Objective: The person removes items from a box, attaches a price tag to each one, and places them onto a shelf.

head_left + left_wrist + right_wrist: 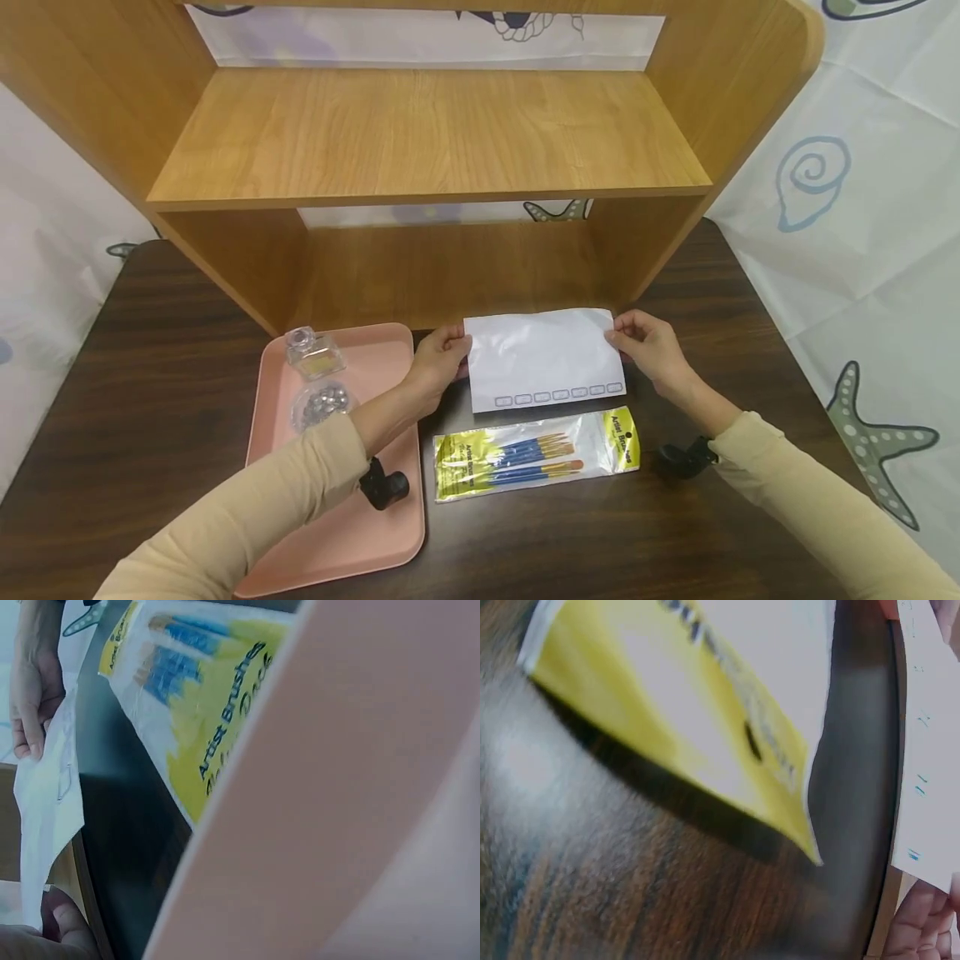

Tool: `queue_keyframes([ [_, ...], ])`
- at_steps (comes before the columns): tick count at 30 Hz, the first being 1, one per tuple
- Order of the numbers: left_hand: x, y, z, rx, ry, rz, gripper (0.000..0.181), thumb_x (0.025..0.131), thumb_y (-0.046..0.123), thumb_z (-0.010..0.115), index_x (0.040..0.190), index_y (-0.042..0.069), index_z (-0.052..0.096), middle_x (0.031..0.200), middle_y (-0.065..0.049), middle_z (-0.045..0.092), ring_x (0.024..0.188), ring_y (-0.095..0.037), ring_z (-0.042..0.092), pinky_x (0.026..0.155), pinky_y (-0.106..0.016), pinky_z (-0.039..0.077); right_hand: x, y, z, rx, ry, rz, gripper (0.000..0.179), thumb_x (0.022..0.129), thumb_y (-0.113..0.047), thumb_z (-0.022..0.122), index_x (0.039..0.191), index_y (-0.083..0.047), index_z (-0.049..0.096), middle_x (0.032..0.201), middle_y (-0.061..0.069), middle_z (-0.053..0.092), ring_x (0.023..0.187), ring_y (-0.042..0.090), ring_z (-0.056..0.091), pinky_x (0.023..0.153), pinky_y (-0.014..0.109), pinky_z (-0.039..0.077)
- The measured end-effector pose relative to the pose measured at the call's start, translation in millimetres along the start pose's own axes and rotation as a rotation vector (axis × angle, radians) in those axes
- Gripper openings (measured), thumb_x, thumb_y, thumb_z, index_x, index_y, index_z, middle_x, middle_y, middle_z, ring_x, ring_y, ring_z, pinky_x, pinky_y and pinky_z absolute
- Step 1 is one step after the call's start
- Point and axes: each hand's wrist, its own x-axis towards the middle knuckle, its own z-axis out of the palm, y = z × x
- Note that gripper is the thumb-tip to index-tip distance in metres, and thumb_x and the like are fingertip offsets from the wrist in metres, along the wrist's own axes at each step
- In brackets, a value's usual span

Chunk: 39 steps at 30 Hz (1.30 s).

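Observation:
Both hands hold up a sheet of white paper (543,354) with a row of small printed boxes along its lower edge. My left hand (438,362) pinches its left edge between thumb and fingers. At the upper right corner, my right hand (656,346) pinches it the same way. Small green marks show on the paper (922,750) in the right wrist view. Just in front of it on the table lies a clear and yellow packet of artist brushes (536,454) with blue handles.
Under my left forearm, a pink tray (360,533) carries a glass bottle (317,357) and a clear dish of silvery pieces (322,404). A wooden shelf unit (435,137) stands behind the paper on the dark table (570,542). A patterned white cloth (870,275) hangs at the right.

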Motion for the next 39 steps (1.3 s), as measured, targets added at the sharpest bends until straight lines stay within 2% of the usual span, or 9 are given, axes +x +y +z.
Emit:
queue_keyframes([
  [3,-4.1,-1.8,-0.1,-0.037,-0.011,-0.024,0.041,0.099,0.019,0.047,0.135,0.001,0.039,0.119,-0.013,0.051,0.097,-0.019,0.050,0.085,-0.030,0.049,-2.1,-3,-1,0.070,0.018,0.004,0.016,0.089,-0.005,0.063,0.100,0.005,0.058,0.075,-0.006,0.052,0.069,0.007,0.048,0.059,0.021,0.047],
  [6,-11.8,-4.5,-0.2,-0.048,-0.017,-0.012,0.046,0.097,0.024,0.050,0.135,0.003,0.035,0.125,-0.016,0.052,0.099,-0.021,0.055,0.081,-0.029,0.051,-2.9,-5,-2,0.112,0.037,0.016,0.016,0.089,-0.006,0.063,0.100,0.004,0.058,0.075,-0.009,0.053,0.069,0.008,0.049,0.059,0.021,0.047],
  [13,-35.0,-11.2,0.6,-0.077,-0.041,0.144,0.047,0.093,0.009,0.057,0.129,0.004,0.027,0.117,-0.024,0.059,0.095,-0.024,0.064,0.082,-0.035,0.054,-2.7,-6,-5,0.153,0.068,0.051,0.012,0.090,-0.012,0.064,0.097,-0.004,0.058,0.076,-0.011,0.055,0.073,0.014,0.051,0.061,0.022,0.047],
  [16,-40.5,-13.3,1.6,-0.009,-0.044,0.214,0.041,0.089,0.005,0.062,0.121,0.005,0.037,0.112,-0.019,0.060,0.088,-0.022,0.064,0.079,-0.029,0.054,-3.4,-7,-4,0.164,0.069,0.067,0.013,0.089,-0.014,0.065,0.097,-0.006,0.059,0.077,-0.011,0.054,0.074,0.013,0.050,0.062,0.021,0.047],
  [19,-41.6,-15.7,2.3,0.095,-0.039,0.261,0.033,0.086,0.005,0.066,0.115,0.007,0.050,0.101,-0.011,0.059,0.070,-0.014,0.057,0.062,-0.020,0.047,-4.9,-8,-3,0.174,0.063,0.082,0.013,0.089,-0.014,0.065,0.097,-0.007,0.059,0.077,-0.010,0.054,0.073,0.011,0.050,0.062,0.020,0.048],
  [22,-42.1,-16.5,2.3,0.178,-0.023,0.265,0.029,0.085,0.007,0.068,0.113,0.011,0.059,0.083,-0.005,0.055,0.056,-0.012,0.044,0.050,-0.020,0.036,-6.0,-10,-1,0.193,0.054,0.087,0.015,0.089,-0.013,0.064,0.100,-0.003,0.058,0.077,-0.010,0.055,0.071,0.010,0.050,0.061,0.020,0.048],
  [26,-42.2,-16.4,2.3,0.227,-0.006,0.257,0.027,0.085,0.008,0.068,0.111,0.013,0.064,0.069,-0.001,0.047,0.053,-0.012,0.040,0.046,-0.020,0.032,-6.0,-10,0,0.203,0.050,0.089,0.014,0.089,-0.012,0.064,0.099,-0.003,0.058,0.076,-0.010,0.055,0.071,0.010,0.051,0.059,0.019,0.048],
  [32,-41.9,-16.8,2.3,0.284,0.020,0.251,0.022,0.084,0.008,0.069,0.105,0.013,0.068,0.067,-0.001,0.042,0.053,-0.012,0.037,0.046,-0.020,0.030,-6.8,-8,1,0.196,0.035,0.095,0.006,0.090,-0.012,0.063,0.090,-0.017,0.058,0.078,-0.009,0.055,0.071,0.009,0.051,0.061,0.020,0.048],
  [39,-42.2,-19.3,2.2,0.321,0.017,0.249,0.013,0.084,0.011,0.069,0.097,0.013,0.069,0.065,-0.002,0.044,0.056,-0.014,0.039,0.050,-0.023,0.031,-8.4,-8,2,0.205,0.032,0.102,0.008,0.090,-0.012,0.064,0.095,-0.009,0.059,0.078,-0.009,0.055,0.071,0.008,0.051,0.061,0.020,0.049],
])
